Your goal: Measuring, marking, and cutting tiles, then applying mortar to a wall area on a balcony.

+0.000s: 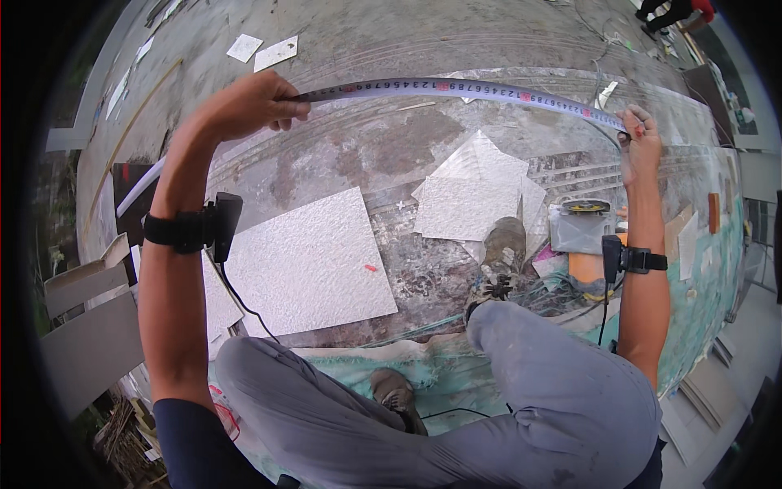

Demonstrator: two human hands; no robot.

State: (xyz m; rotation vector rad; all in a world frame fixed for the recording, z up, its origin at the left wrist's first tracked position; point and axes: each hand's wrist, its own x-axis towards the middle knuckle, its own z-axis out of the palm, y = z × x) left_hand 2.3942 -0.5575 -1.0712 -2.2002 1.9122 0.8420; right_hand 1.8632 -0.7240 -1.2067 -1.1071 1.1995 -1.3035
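Observation:
A steel tape measure blade (456,88) spans the space in front of me in a shallow upward bow, its numbered face showing. My left hand (259,104) is closed around the blade, and a further length of it comes out behind my wrist at the far left. At the other side, my right hand (642,145) pinches the blade between its fingers. Something small and red shows at those fingertips, too small to name. Below the blade lie a large white textured tile (305,265), with a small red piece (371,268) on it, and several overlapping smaller tiles (466,205).
Beside my right forearm stands a grey case (580,235) with a round disc (586,206) on top, near an orange object (586,267). Green netting (342,371) runs under my feet. Boards (94,346) lean at left. Another person (674,15) is at the far right.

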